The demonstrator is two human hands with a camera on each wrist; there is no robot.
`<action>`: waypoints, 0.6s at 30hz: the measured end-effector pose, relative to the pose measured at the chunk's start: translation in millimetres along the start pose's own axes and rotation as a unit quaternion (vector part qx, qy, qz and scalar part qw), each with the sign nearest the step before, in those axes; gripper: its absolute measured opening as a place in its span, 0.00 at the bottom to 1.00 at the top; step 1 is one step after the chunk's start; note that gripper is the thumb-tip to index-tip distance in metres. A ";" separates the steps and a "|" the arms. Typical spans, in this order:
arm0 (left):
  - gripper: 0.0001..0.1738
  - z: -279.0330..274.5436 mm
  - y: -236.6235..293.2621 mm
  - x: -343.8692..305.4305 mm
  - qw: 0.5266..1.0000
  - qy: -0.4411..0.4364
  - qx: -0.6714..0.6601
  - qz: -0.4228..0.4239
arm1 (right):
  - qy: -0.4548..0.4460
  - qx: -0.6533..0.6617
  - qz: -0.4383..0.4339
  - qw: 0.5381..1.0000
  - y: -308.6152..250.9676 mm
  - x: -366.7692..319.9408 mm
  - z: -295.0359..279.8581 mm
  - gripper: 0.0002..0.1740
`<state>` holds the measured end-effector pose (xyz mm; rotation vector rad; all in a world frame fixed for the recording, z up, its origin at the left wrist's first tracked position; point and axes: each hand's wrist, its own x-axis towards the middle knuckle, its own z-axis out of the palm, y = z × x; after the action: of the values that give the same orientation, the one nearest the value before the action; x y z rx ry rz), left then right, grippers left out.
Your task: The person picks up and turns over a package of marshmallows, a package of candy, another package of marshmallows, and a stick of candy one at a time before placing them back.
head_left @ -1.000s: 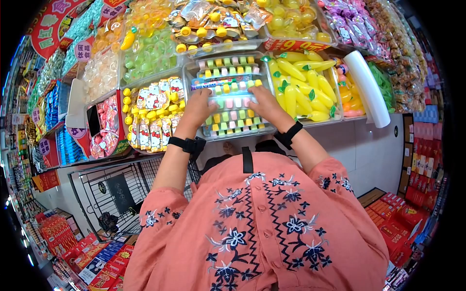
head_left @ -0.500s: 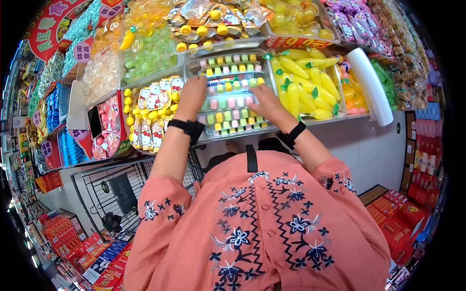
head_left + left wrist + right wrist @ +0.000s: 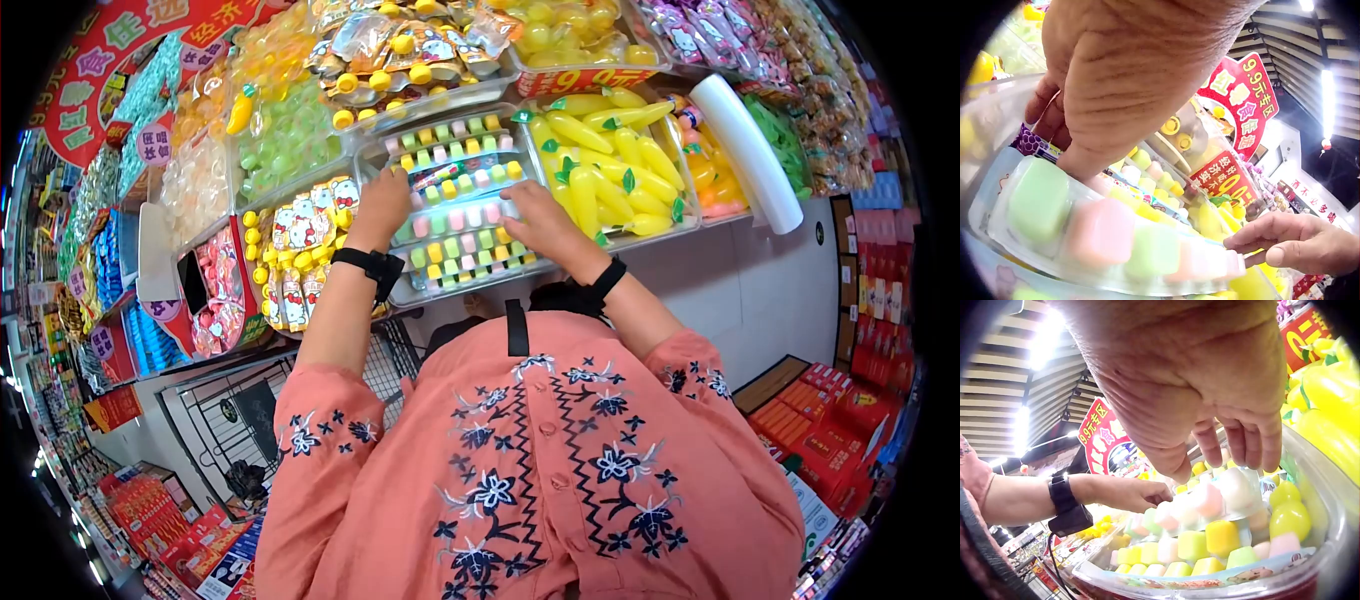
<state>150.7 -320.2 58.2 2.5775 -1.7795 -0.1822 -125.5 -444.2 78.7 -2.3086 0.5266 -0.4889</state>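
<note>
Clear blister packs of pastel block-shaped sweets (image 3: 465, 215) lie in rows in a clear plastic bin (image 3: 430, 296). My left hand (image 3: 383, 207) is at the bin's left side, its fingers curled down. In the left wrist view its thumb and fingers pinch the end of a blister pack (image 3: 1100, 231), beside a purple grape-printed corner (image 3: 1032, 144). My right hand (image 3: 545, 220) hovers over the right end of the rows, fingers loosely bent, with nothing in its grasp. In the left wrist view the right hand (image 3: 1300, 240) has its fingertips right at the pack's far end.
Yellow banana-shaped packs (image 3: 610, 165) fill the bin to the right, beside a white roll (image 3: 745, 150). On the left stand Hello Kitty pouches (image 3: 305, 215) and a black phone (image 3: 190, 280). A wire cart (image 3: 225, 410) stands below left.
My left hand has shifted from over the rows to the bin's left side. The right hand has stayed near the rows' right end. The head view has turned slightly.
</note>
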 end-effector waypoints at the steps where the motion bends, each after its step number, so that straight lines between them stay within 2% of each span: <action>1: 0.11 1.1 -1.7 2.0 1.000 -0.017 0.001 -0.003 | 0.002 0.005 -0.001 1.000 -0.8 -1.0 0.1 0.22; 5: 0.11 2.9 -12.6 1.4 0.999 -0.023 -0.011 0.038 | 0.000 0.005 -0.003 1.000 -0.7 -2.1 0.1 0.22; 8: 0.11 -15.2 -22.9 -5.4 0.989 0.045 -0.116 0.074 | 0.023 0.016 0.007 1.000 -4.6 0.2 -3.8 0.21; 11: 0.12 -34.3 -26.9 -13.3 0.982 0.088 -0.162 0.050 | 0.032 0.022 0.011 0.999 -9.5 5.4 -8.4 0.19; 12: 0.13 -41.9 -24.2 -17.2 0.976 0.067 -0.205 0.029 | 0.001 0.011 0.028 1.000 -14.7 8.2 -14.9 0.21; 14: 0.15 -60.4 -23.0 -31.3 0.958 0.022 -0.284 -0.017 | 0.033 0.054 0.026 0.998 -22.0 15.2 -14.9 0.20; 15: 0.15 -72.2 -16.5 -40.8 0.926 -0.003 -0.374 -0.050 | 0.046 0.080 0.022 0.996 -25.1 18.1 -11.9 0.19; 17: 0.17 -89.0 4.9 -60.0 0.832 -0.052 -0.539 -0.118 | 0.013 0.203 0.105 0.973 -27.1 25.2 -4.0 0.23; 18: 0.17 -84.1 6.0 -67.3 0.800 -0.063 -0.590 -0.091 | -0.017 0.287 0.161 0.944 -34.4 30.2 -6.3 0.24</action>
<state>129.8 -264.9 148.4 1.7441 -0.8549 -1.0734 -95.1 -439.9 113.2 -1.6337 0.6334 -0.3786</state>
